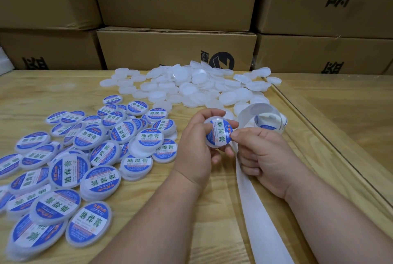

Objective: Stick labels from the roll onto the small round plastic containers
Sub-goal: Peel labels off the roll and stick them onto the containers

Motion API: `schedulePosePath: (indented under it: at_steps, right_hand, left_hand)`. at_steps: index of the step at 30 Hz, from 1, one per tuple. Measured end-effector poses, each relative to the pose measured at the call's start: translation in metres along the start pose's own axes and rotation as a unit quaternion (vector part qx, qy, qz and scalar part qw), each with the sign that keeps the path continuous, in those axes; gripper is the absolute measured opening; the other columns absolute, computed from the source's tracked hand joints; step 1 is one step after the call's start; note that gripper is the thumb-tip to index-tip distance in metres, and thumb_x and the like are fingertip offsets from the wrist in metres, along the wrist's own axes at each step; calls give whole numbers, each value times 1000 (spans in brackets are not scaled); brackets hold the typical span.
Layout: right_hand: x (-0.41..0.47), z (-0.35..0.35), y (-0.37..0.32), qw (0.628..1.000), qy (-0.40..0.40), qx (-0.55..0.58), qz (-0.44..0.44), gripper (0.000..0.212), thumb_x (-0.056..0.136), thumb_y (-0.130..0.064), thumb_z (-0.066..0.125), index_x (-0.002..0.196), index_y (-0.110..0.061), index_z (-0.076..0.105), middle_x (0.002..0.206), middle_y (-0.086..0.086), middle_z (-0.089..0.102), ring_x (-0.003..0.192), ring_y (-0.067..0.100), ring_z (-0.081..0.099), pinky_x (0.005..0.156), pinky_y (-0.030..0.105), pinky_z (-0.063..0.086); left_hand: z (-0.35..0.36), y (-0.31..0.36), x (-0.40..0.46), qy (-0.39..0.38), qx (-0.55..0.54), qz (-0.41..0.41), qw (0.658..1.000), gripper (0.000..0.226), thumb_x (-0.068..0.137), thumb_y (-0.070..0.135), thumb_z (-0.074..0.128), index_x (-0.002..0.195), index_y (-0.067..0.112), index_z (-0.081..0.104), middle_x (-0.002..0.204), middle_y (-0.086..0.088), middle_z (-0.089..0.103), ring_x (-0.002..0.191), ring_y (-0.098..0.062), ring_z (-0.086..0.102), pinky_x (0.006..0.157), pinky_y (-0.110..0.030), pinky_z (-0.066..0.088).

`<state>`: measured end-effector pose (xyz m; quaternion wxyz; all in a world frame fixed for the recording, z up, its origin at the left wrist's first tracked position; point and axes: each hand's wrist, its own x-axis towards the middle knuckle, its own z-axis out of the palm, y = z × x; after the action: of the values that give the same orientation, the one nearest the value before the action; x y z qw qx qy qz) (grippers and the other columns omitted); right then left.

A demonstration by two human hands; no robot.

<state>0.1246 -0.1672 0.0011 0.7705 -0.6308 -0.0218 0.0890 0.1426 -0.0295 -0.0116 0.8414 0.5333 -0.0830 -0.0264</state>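
Left: labelled containers (63, 170) heaped on the wooden table (53, 93). Centre: the left hand (197, 147) curls its fingers around a container (219, 134) bearing a blue label (220, 133). Right: the right hand (261, 153), fingers curled, pinches the label's edge over the backing strip (255, 210); label roll (265, 121) and unlabelled containers (191, 85) lie behind.

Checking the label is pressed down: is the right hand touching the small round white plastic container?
Touching. The head view shows the right hand pinching the label edge on the small round white plastic container.
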Motion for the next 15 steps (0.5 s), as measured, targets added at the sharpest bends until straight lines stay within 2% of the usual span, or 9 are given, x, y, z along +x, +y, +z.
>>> schedulePosePath:
  at_steps: [2,9,15]
  right_hand:
    - [0,0,0,1000,1,-6,0,48,99,-12,56,53,-23,67,43,-6,37,39,6,18,41,23,10]
    - [2,-2,2,1000,-4,-24,-5,44,98,-14,58,56,-21,68,45,-6,36,41,8,17,44,26,8]
    - [4,-4,4,1000,5,-30,-5,37,97,-17,60,61,-16,68,46,-6,28,41,8,16,42,23,10]
  left_hand:
    - [1,1,0,2,3,-3,1000,34,74,24,43,102,20,61,99,-14,76,49,-27,57,37,-19,27]
    - [4,5,-2,5,21,2,1000,31,73,20,44,82,36,68,99,-11,77,47,-25,57,38,-20,26]
    - [4,4,-3,21,36,9,999,37,70,13,40,84,35,67,97,-9,77,48,-23,57,40,-23,26]
